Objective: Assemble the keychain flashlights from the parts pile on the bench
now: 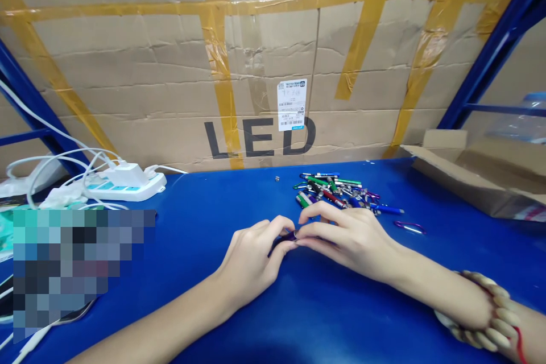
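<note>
Blue worktop, taped cardboard behind. Left hand and right hand meet at the fingertips, both pinching a small dark purple tube low over the worktop. Bead bracelet on right wrist. Pile of coloured mini torches just behind right hand; white power strip well left.

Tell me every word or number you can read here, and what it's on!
"LED": big black letters on the cardboard behind the blue table.
On the white sticker stuck to the cardboard: barcodes and print, too small to read.
On the pile of small coloured pieces: nothing readable.
On the purple piece pinched between the left hand and right hand: no text visible.
</note>
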The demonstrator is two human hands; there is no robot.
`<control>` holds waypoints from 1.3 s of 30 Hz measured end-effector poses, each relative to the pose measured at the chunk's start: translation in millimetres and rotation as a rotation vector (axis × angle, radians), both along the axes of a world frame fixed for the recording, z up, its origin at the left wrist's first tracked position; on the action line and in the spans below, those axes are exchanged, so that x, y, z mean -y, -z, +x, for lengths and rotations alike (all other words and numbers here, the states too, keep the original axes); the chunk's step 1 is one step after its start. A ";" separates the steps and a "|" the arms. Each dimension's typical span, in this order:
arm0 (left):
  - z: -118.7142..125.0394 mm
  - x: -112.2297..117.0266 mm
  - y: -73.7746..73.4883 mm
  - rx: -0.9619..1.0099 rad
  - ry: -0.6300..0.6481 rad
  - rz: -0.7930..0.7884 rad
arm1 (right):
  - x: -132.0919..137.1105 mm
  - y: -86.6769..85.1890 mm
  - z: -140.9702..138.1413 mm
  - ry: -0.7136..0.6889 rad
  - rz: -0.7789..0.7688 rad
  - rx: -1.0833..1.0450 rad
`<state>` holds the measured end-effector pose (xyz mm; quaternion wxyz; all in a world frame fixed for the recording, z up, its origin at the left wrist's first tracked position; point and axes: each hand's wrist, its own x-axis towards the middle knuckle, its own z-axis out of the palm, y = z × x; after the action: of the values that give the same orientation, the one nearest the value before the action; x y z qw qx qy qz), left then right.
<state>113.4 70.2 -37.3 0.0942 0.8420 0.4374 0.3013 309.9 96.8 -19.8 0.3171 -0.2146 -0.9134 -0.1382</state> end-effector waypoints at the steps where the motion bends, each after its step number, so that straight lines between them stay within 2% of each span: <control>1: 0.2 -0.5 0.4 0.005 0.003 0.007 | -0.2 -0.9 0.7 -0.007 -0.064 0.004; 3: 0.7 -2.0 1.3 0.026 -0.017 0.016 | -2.5 -4.4 4.0 -0.011 -0.202 -0.029; 5: 1.1 -3.8 2.0 0.053 -0.064 0.015 | -8.5 -9.3 10.2 0.056 -0.283 -0.127; 9: 0.6 -7.0 2.9 0.062 -0.140 0.021 | -29.5 -16.3 27.8 0.348 -0.220 -0.254; 11: 0.0 -7.7 3.1 0.079 -0.147 0.026 | -39.7 -16.1 34.8 0.436 -0.191 -0.214; 15: -0.9 -7.9 3.5 0.209 -0.061 0.057 | -50.6 -10.3 39.2 0.546 -0.271 -0.100; 18: -2.0 -7.8 4.5 0.274 0.008 0.075 | -53.0 -5.2 38.5 0.590 -0.321 0.049; 22: -3.9 -9.0 6.3 0.242 0.023 0.045 | -56.4 0.4 39.1 0.636 -0.313 0.216; 32: -2.4 -7.6 0.4 0.145 0.027 0.159 | -56.3 5.3 36.3 0.608 -0.308 0.216; 36: -7.7 -11.9 -3.2 -0.088 0.057 0.313 | -56.1 5.7 35.7 0.591 -0.316 0.226; 39: -13.7 -16.9 -2.7 -0.291 0.106 0.345 | -57.3 6.5 37.3 0.576 -0.308 0.213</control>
<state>99.7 87.1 -34.6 -0.0994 0.9021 0.3436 0.2414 347.2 154.1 -26.2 0.1317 -0.4934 -0.8534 -0.1041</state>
